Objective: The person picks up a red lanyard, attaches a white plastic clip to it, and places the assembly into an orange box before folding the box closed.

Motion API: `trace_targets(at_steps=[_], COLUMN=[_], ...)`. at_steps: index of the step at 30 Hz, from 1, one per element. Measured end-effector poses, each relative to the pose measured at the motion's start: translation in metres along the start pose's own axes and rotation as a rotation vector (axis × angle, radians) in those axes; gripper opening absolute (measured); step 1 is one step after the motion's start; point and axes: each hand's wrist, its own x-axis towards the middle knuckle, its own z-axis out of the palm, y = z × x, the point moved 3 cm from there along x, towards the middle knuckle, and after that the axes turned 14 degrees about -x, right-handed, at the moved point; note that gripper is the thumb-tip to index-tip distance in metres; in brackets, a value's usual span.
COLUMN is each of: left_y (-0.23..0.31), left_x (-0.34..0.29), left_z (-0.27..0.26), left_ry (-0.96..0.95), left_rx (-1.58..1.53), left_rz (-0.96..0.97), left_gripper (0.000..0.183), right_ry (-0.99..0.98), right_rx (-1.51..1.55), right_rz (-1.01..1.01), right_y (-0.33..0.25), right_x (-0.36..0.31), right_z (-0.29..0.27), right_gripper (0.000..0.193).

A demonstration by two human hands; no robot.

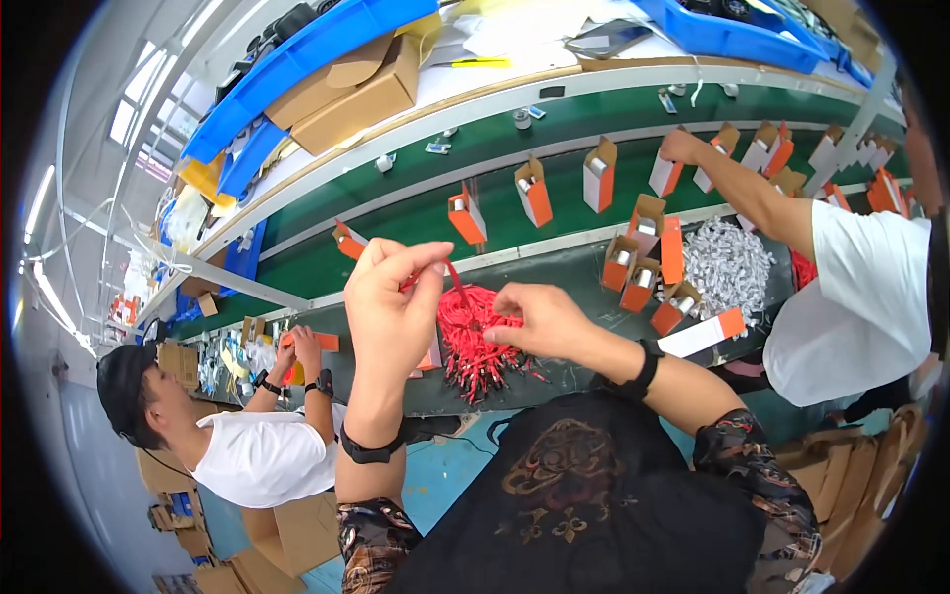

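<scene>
My left hand (391,297) is raised, with thumb and forefinger pinched on a red cord strap (456,278). The strap hangs from the fingertips toward a heap of red straps (479,346) with dark ends on the dark bench. My right hand (544,319) is at the right side of this heap, its thumb and forefinger apart and its fingers slightly curled. Whether its fingertips touch the straps cannot be made out. An orange and white box (431,356) is partly hidden behind my left hand.
Open orange and white boxes (598,175) stand along the green conveyor (376,203). Right of my heap are several boxes (633,262) and a pile of clear-wrapped pieces (727,267). A co-worker's hand (679,147) holds a box at right; another person (247,436) works at left.
</scene>
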Motion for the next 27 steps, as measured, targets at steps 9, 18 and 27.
trace_targets(at_steps=[9,18,27], left_y=[-0.038,-0.065,-0.019], left_x=[0.019,0.005,0.011], left_z=[0.039,0.045,0.056], left_ry=[0.04,-0.503,-0.68], left_rx=[-0.812,-0.679,0.41], left_rz=[-0.569,-0.659,0.254], left_gripper=[0.021,0.039,0.049], right_ry=[-0.085,-0.242,-0.179], right_rx=[0.635,0.674,0.896], right_rz=[-0.011,-0.042,-0.002], right_y=[0.029,0.056,0.114], right_x=[-0.009,-0.075,-0.092], right_z=[0.053,-0.013,-0.025], right_gripper=[0.022,0.034,0.041])
